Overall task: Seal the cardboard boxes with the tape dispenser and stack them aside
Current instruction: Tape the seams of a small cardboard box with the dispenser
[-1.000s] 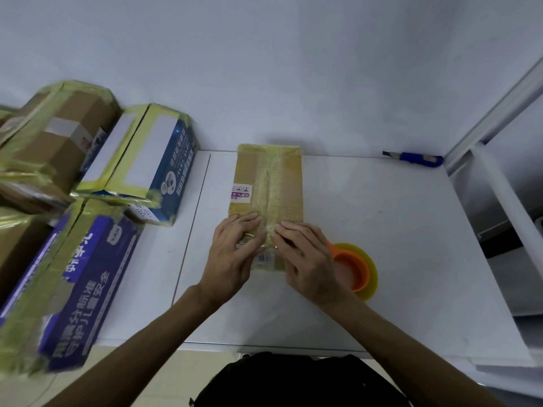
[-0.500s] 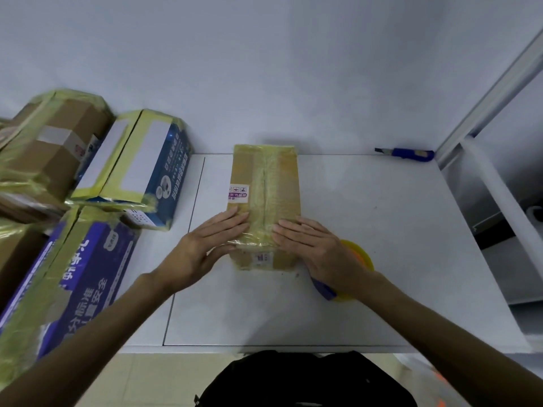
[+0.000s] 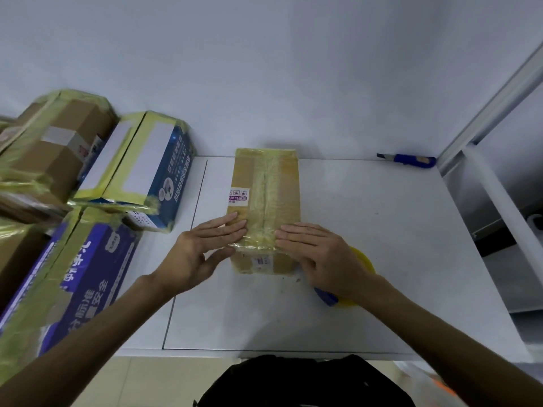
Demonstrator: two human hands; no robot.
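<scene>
Head view: taped boxes [image 3: 141, 168] stand at the left, a blue knife [image 3: 407, 160] lies at the far edge of the table [image 3: 396, 274], and the right hand [image 3: 320, 254] partly hides the round yellow tape dispenser [image 3: 363, 259]. The oblong cardboard box [image 3: 266, 201] lies mid-table with wrinkled glossy tape along its seam. The left hand [image 3: 197, 251] and the right hand press its near end with straight, flat fingers.

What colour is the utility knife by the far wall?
The utility knife is blue with a dark tip, shown best in the head view.
</scene>
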